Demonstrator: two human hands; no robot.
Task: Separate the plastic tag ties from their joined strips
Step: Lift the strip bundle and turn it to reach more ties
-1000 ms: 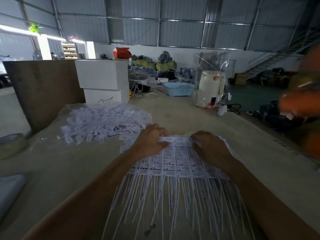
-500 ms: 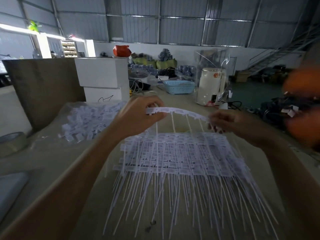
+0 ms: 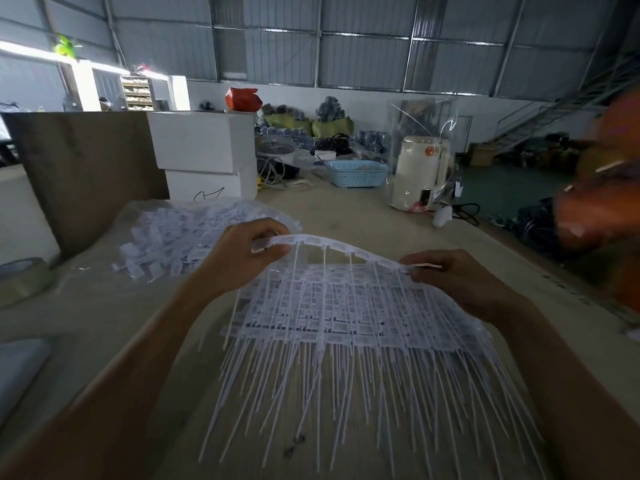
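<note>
Head view shows, left of the hands, a pile of loose ties (image 3: 180, 237) on the tabletop (image 3: 363, 216). Left hand (image 3: 239, 258) pinches one end of a joined strip (image 3: 332, 244), right hand (image 3: 457, 275) pinches the other end, lifted above the stack of strips (image 3: 346, 313) below them. I judge the next move is twisting the strip to snap ties free.

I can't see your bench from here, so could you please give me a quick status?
Left hand and right hand each pinch an end of one joined strip, lifted over the stack. Ties hang unseparated. Nothing in the way.
</note>
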